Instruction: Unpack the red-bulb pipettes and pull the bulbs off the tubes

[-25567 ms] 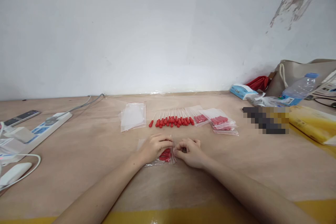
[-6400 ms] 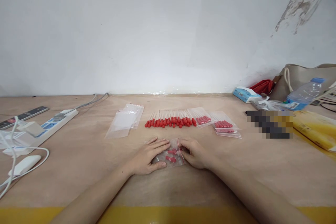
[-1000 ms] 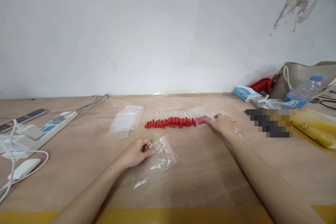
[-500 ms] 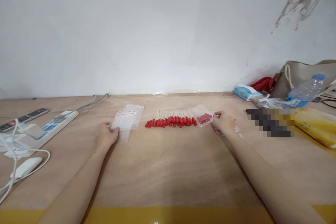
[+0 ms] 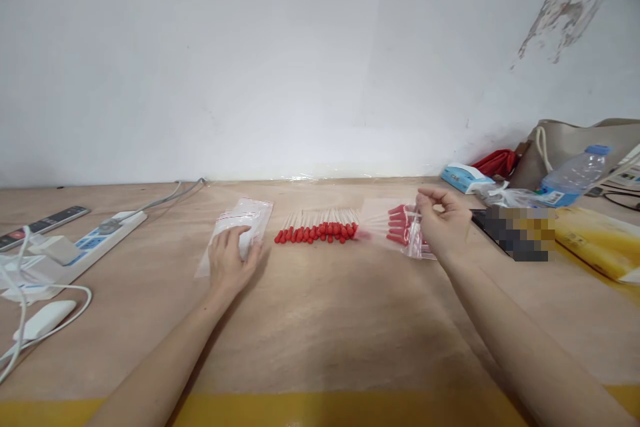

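while i stand looking over the table (image 5: 320, 320), the person's right hand (image 5: 421, 207), right of centre in the frame, has thumb and forefinger pinched on the zip end of a filled bag (image 5: 399, 223), with several red-bulbed droppers showing through its clear film. the bag's far end blurs against the row of loose droppers (image 5: 315, 232) mid-frame, and i can't tell whether it touches them. left of centre, the left hand (image 5: 230, 263) lies over the flat clear bags (image 5: 249, 211), thumb and fingers spread; whether the fingertips grip any film, i can't tell.

i'd judge the filled bag light, limp and slick, likely to sag and slide, so the zip strip seems the surest hold. the bulbs look soft and rubbery; the thin stems could be fragile, better not bent, though i can't say if they're glass or plastic.

as for writing, at right the blue tissue carton (image 5: 466, 177) has lettering too small to read, the water bottle (image 5: 575, 177) a blue label i can't make out, and the yellow packet (image 5: 593, 240) only a blurred mark.
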`<act>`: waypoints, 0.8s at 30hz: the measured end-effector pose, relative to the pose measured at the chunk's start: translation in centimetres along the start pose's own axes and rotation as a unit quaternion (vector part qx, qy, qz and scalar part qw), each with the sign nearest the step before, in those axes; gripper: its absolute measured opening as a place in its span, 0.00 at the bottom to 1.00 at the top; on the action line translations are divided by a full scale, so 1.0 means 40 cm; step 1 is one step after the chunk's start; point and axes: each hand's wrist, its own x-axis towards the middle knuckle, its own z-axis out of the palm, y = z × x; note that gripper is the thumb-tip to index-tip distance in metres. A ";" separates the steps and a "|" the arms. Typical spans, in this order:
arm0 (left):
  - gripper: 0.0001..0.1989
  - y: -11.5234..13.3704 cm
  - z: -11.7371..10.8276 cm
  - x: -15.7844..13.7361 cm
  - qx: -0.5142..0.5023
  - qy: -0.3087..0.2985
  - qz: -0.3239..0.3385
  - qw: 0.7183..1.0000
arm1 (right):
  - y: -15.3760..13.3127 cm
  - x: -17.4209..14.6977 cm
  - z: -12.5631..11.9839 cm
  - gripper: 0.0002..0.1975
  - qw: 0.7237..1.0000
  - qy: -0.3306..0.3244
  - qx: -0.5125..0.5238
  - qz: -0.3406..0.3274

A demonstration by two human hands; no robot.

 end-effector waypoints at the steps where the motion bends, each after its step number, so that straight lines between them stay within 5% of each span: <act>1: 0.16 0.021 -0.001 -0.009 -0.036 -0.010 0.025 0.999 | -0.004 -0.022 0.008 0.15 0.997 -0.038 0.047 0.044; 6: 0.13 0.135 -0.029 -0.064 -0.218 -0.150 0.144 0.954 | 0.019 -0.177 0.082 0.18 0.932 -0.240 0.161 0.221; 12: 0.27 0.194 -0.036 -0.106 -0.264 -0.349 0.204 0.876 | 0.052 -0.278 0.142 0.19 0.888 -0.320 0.183 0.275; 20: 0.26 0.169 -0.011 -0.099 -0.256 -0.375 0.179 0.873 | 0.065 -0.229 0.075 0.35 0.788 -0.485 0.182 0.333; 24: 0.25 0.171 -0.021 -0.091 -0.261 -0.384 0.174 0.868 | 0.082 -0.238 0.067 0.39 0.802 -0.469 0.189 0.318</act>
